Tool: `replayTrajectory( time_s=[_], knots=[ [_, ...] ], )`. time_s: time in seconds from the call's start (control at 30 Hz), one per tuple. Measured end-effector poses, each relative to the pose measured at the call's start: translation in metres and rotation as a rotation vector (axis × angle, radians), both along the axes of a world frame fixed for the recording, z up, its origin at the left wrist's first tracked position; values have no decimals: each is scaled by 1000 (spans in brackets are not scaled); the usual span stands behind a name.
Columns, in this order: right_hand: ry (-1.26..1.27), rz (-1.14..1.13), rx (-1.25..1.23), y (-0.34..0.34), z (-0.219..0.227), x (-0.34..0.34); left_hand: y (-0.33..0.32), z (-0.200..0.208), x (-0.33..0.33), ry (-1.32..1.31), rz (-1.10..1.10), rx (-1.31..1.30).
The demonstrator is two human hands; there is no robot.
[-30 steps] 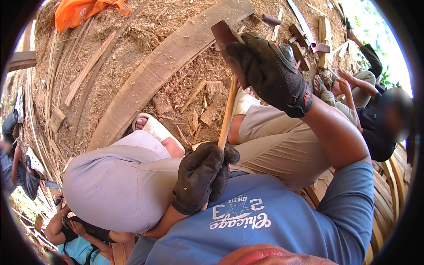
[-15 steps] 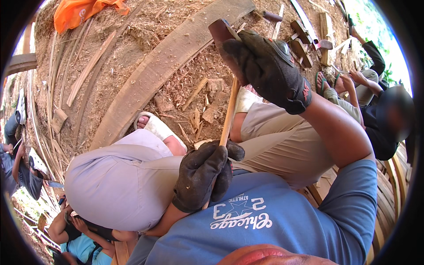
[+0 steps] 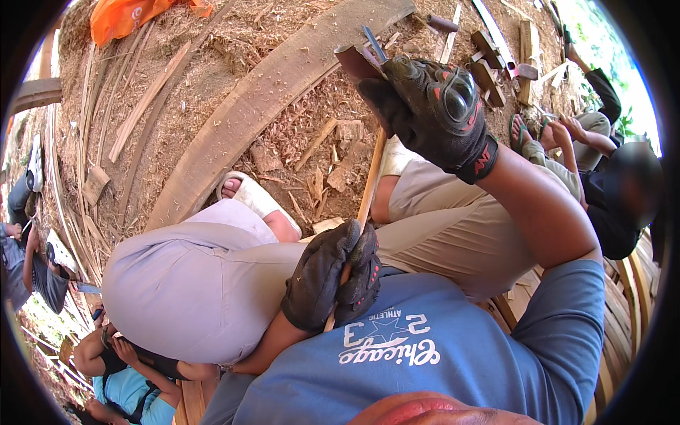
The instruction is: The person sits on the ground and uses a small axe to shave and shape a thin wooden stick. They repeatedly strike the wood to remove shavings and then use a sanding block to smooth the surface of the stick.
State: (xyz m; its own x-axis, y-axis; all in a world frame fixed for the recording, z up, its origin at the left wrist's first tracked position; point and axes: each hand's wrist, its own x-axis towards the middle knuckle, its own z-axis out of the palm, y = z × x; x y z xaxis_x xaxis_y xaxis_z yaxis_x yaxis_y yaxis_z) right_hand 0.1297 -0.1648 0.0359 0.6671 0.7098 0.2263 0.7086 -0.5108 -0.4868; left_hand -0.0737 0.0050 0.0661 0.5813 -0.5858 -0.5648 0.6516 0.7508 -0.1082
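Note:
My left hand (image 3: pixel 333 273), in a black glove, is closed around a thin, pale wooden stick (image 3: pixel 370 185) in front of my blue shirt. The stick slants up and away toward my right hand (image 3: pixel 443 113), also gloved in black and raised farther out. That hand is closed on a dark brown, curved piece (image 3: pixel 359 64) whose kind I cannot make out. Beside it, a narrow blue-grey blade-like strip (image 3: pixel 374 44) juts past the fingers. The stick's far end meets the brown piece near the fingers; the exact contact is hidden.
A large curved plank (image 3: pixel 241 127) lies on shavings-covered ground beyond my legs. Wood offcuts (image 3: pixel 347 159) lie near my feet. Wooden hand planes (image 3: pixel 487 74) and a hammer (image 3: pixel 523 71) are at far right. People sit at right (image 3: pixel 616 191) and lower left (image 3: pixel 134 389).
My right hand has rolled, showing more of the glove's back, and the blue-grey strip has come into sight. My left fingers have shifted and lie closer together around the stick.

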Motion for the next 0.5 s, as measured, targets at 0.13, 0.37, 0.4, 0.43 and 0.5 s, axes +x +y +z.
replayTrajectory(
  time_s=[0.13,0.37,0.4,0.43,0.5],
  knots=[
    [67,-15,-24,2,8,0,0,-1,0,-4,25,-31],
    [-40,50,-82,1,14,2,0,-1,-1,25,44,-75],
    [-55,60,-65,1,13,2,0,-1,-1,19,36,-55],
    [-71,69,-47,1,11,2,-1,0,0,24,24,-29],
    [-94,84,-22,0,7,1,-1,3,1,33,0,23]
  ],
)
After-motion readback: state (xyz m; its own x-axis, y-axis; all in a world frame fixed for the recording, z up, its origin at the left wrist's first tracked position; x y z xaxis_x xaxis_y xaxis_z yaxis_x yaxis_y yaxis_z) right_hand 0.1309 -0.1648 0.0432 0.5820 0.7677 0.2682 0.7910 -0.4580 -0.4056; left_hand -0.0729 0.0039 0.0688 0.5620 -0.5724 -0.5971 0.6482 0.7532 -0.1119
